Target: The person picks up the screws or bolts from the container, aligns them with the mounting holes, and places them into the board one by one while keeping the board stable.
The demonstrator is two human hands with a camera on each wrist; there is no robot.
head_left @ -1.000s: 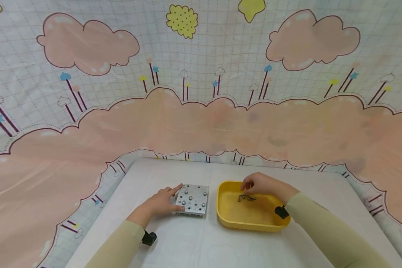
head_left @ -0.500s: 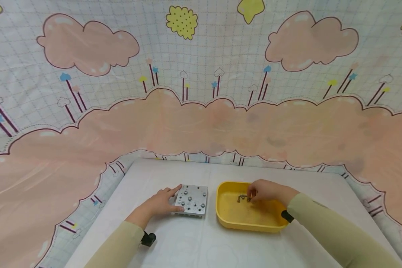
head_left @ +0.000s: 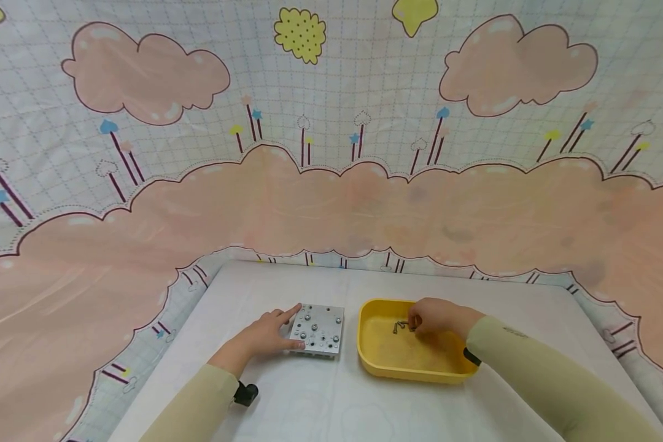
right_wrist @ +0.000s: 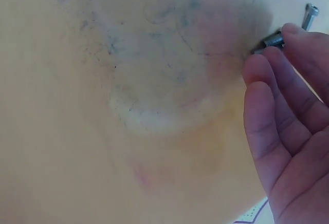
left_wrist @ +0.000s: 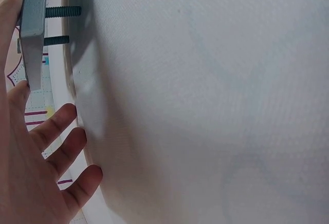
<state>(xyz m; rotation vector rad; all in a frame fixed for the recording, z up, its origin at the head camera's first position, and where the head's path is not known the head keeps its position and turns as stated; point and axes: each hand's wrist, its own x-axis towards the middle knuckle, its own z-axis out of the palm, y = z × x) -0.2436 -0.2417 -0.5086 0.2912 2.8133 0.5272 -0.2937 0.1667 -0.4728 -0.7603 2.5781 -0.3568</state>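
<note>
A square silver metal plate (head_left: 323, 322) with several holes and screw heads sits on the table. Threaded screw shafts (left_wrist: 62, 12) stick out of its underside in the left wrist view. My left hand (head_left: 262, 334) touches the plate's left side, thumb at the near corner, index finger at the far corner; the other fingers are spread. To the right, my right hand (head_left: 439, 316) reaches into a yellow tray (head_left: 389, 372). Its thumb and fingertips pinch a small screw (right_wrist: 273, 40), partly hidden by them. Another screw (right_wrist: 310, 14) lies just beyond. A few loose screws (head_left: 399, 325) lie left of the fingertips.
The white table (head_left: 309, 405) extends around the plate and tray. A patterned curtain (head_left: 331, 209) hangs behind the table's far edge and along its sides. Black wrist cameras (head_left: 245, 394) sit at the sleeves.
My right hand has moved slightly right and down inside the tray, its fingertips now at the right end of the loose screws. The left hand and the plate stay put.
</note>
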